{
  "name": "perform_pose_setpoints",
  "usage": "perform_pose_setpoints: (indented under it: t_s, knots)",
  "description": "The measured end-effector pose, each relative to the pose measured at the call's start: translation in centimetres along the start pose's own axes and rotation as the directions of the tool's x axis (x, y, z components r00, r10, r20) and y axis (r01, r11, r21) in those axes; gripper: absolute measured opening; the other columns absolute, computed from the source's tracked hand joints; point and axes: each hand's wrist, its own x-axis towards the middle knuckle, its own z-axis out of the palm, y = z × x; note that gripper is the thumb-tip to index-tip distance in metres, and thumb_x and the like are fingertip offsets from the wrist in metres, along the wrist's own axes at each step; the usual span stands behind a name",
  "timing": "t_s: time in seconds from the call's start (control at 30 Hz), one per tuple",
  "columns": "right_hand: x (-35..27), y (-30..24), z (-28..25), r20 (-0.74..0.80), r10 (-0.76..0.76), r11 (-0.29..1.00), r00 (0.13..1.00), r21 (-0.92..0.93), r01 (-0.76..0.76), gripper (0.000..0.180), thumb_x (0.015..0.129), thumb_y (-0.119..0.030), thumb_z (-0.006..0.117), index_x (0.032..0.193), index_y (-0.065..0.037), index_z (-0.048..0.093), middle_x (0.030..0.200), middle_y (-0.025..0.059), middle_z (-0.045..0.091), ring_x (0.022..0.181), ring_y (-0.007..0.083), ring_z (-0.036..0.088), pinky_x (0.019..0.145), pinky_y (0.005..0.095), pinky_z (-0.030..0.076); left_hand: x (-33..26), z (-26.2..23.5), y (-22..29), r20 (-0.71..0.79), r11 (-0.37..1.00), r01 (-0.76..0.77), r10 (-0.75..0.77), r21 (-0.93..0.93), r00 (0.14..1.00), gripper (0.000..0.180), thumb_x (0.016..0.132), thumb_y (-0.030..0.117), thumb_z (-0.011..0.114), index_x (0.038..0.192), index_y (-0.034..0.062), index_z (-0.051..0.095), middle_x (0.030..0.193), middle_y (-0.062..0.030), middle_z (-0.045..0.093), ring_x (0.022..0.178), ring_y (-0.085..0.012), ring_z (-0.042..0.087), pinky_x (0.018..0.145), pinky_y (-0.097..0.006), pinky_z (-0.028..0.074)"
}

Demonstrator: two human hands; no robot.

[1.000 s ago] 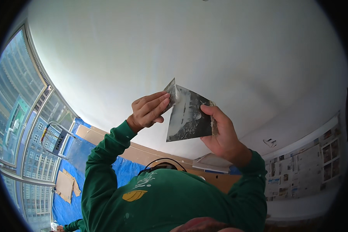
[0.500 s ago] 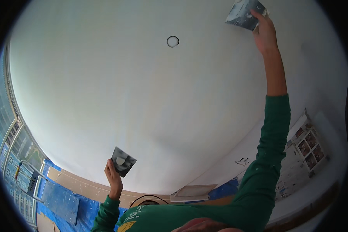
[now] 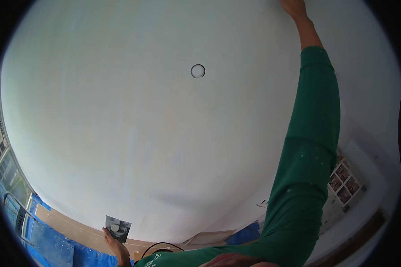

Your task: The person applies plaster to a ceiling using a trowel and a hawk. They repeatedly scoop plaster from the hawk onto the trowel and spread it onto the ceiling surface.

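Note:
In my left hand (image 3: 116, 247), low at the left, is a square, dark metal putty scraper (image 3: 124, 234). A pale dab of putty (image 3: 115, 228) sits on its face. My right hand (image 3: 294, 7) is stretched up against the broad white ceiling (image 3: 133, 120) at the upper edge. Only the back of that hand and the wrist show; its fingers and the putty-smeared scraper they gripped half a second earlier are cut off by the frame.
A small round hole with a dark rim (image 3: 198, 71) interrupts the white surface. At the lower left are a window (image 3: 10, 171), a metal ladder rail (image 3: 17, 200) and blue sheeting (image 3: 93, 253). A sheet with pictures (image 3: 344, 183) hangs on the right wall.
My right hand has moved farther up, taking its scraper out of the frame. My left hand with its scraper now appears lower and farther left. The view has shifted, too.

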Motion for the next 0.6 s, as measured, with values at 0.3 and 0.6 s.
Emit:
perform_pose_setpoints:
  t_s: [0.3, 0.6]
  knots:
    - [-0.3, 1.2, -1.2, -0.071, 0.033, 0.991, 0.997, -0.13, -0.042, 0.021, 0.092, -0.01, 0.054, 0.108, -0.004, 0.067, 0.116, 0.018, 0.063, 0.112, 0.0387, 0.058, 0.095, 0.0526, 0.049, 0.9, -0.3, -1.1, -0.076, 0.999, -0.024, 0.026, 0.036, 0.997, 0.08, 0.104, 0.058, 0.049, 0.148, -0.0078, 0.038, 0.142, -0.0185, 0.051, 0.128, -0.026, 0.053, 0.109, -0.038, 0.042]
    - [2.3, 2.7, -8.3, 0.118, 0.003, 1.0, 0.993, -0.021, -0.001, 0.029, 0.09, -0.002, 0.05, 0.112, -0.002, 0.07, 0.115, 0.0218, 0.064, 0.113, 0.0416, 0.059, 0.099, 0.0482, 0.049, 0.9, 0.9, 0.8, 0.082, 0.999, -0.046, 0.047, -0.015, 0.996, 0.073, 0.105, 0.055, 0.05, 0.142, -0.0077, 0.044, 0.137, -0.016, 0.052, 0.124, -0.0242, 0.054, 0.106, -0.036, 0.045]
